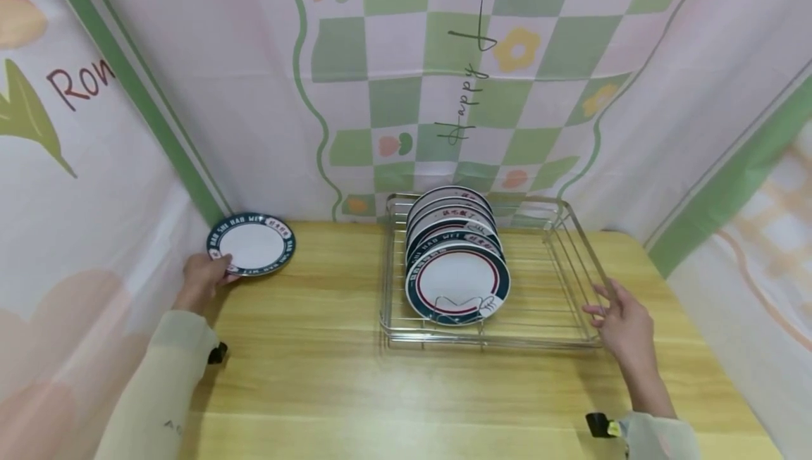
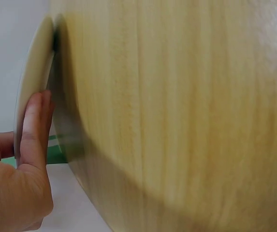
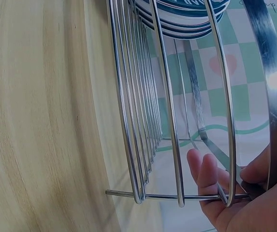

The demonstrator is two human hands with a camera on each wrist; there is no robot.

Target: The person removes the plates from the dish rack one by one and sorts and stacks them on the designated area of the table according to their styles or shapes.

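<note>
At the table's far left, my left hand [image 1: 200,281] pinches a small round plate [image 1: 255,246], thumb on its dark green lettered rim and fingers underneath. The left wrist view shows the plate [image 2: 36,67] edge-on beside the tabletop; whether its far edge touches the wood I cannot tell. My right hand [image 1: 628,320] grips the right side of a metal wire dish rack [image 1: 495,341], fingers curled round its bars [image 3: 227,121]. Several plates [image 1: 458,282] stand tilted in a row in the rack's left part, the front one with a red inner ring.
The wood-grain table [image 1: 355,389] carries the rack near its back edge. A patterned cloth [image 1: 393,44] hangs behind, and more cloth [image 1: 82,249] closes off the left and right sides. Black straps or clips [image 1: 217,353] sit at both wrists.
</note>
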